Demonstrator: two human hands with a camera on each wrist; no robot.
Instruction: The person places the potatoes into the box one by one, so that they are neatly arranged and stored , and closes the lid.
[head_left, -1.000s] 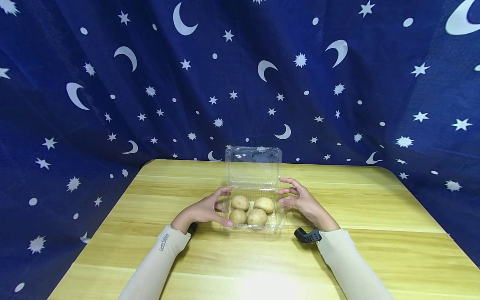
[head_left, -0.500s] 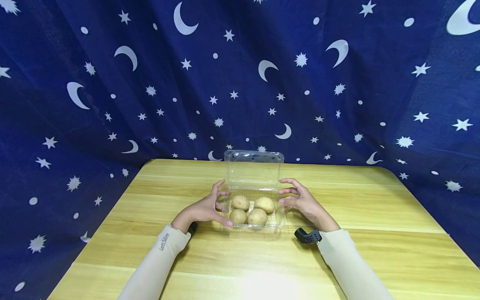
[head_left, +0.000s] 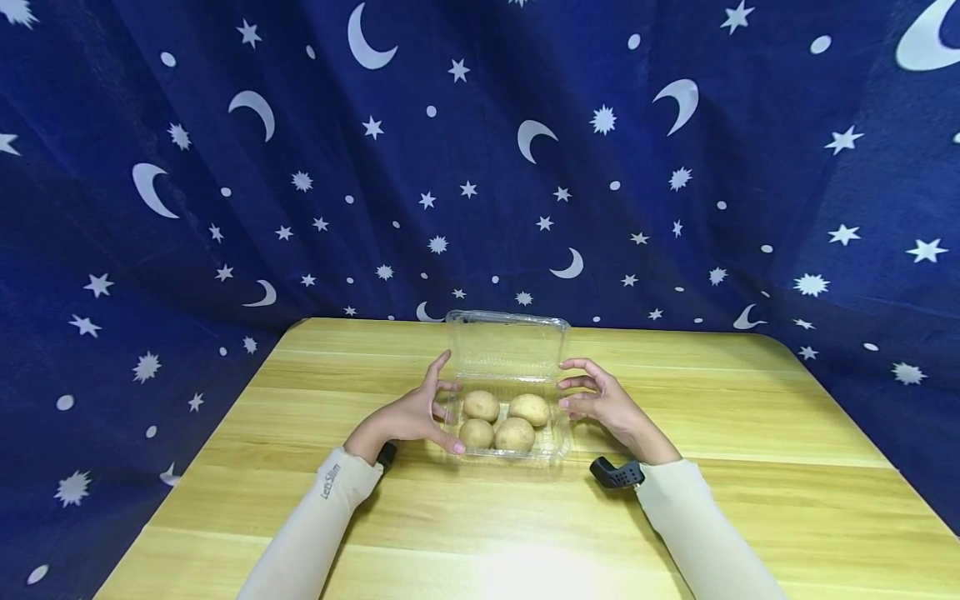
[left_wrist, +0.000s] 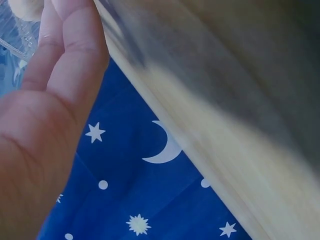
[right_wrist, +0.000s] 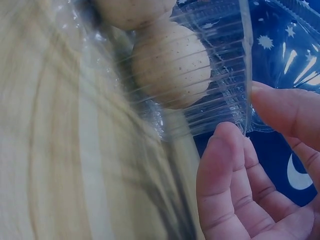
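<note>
A clear plastic clamshell box (head_left: 551,437) stands on the table, with several potatoes (head_left: 514,434) in its base. Its hinged lid (head_left: 510,346) is raised at the back. My left hand (head_left: 408,417) holds the box's left side, thumb at the front corner, some fingers along the side wall, and the index finger raised beside the lid. On the opposite side, my right hand (head_left: 600,404) pinches the rim; the right wrist view shows its thumb (right_wrist: 285,107) and fingertips on either side of that edge. In the left wrist view, the left fingertips run out of frame.
The wooden table (head_left: 300,500) extends around the box on all sides. A dark blue curtain (head_left: 337,208) with moons and stars hangs behind the table and along its sides. Black straps with camera mounts (head_left: 617,472) sit at both wrists.
The lid's top edge has come down and looks wider, tilting forward. My left index finger has lifted away from the rim. The right hand and the potatoes stay in place.
</note>
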